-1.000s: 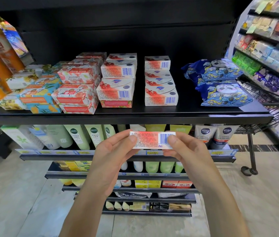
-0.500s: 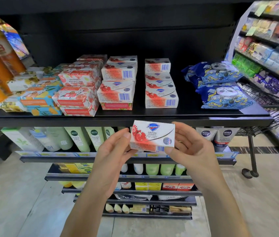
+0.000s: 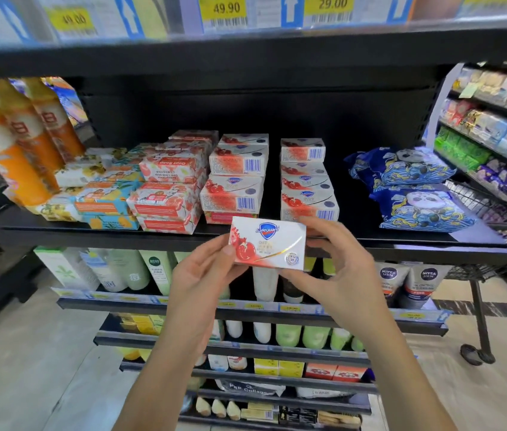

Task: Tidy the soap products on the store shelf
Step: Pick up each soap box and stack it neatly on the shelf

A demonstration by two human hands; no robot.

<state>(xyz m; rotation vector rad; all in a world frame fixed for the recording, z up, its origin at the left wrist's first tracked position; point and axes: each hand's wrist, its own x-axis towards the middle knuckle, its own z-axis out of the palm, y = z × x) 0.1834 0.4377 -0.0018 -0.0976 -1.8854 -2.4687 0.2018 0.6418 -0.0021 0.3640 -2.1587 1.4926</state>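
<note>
Both hands hold one soap box [image 3: 267,242] up in front of the shelf [image 3: 416,247] edge, its front now turned to me.

A second ago I saw only its narrow barcode side, lower down against the tubes below; since then I have tipped it back and lifted it, so the whole front face shows and its top edge overlaps the shelf lip. My left hand [image 3: 202,275] pinches the left edge with thumb and fingers, and my right hand [image 3: 336,275] grips the right end, fingers at the top corner and thumb under the bottom. The box is white with a blue shield logo, red pomegranates at the left, a gold curve and a round seal at the lower right. Matching boxes stand stacked on the shelf just behind it [image 3: 306,185], with another stack to their left [image 3: 236,178].
</note>
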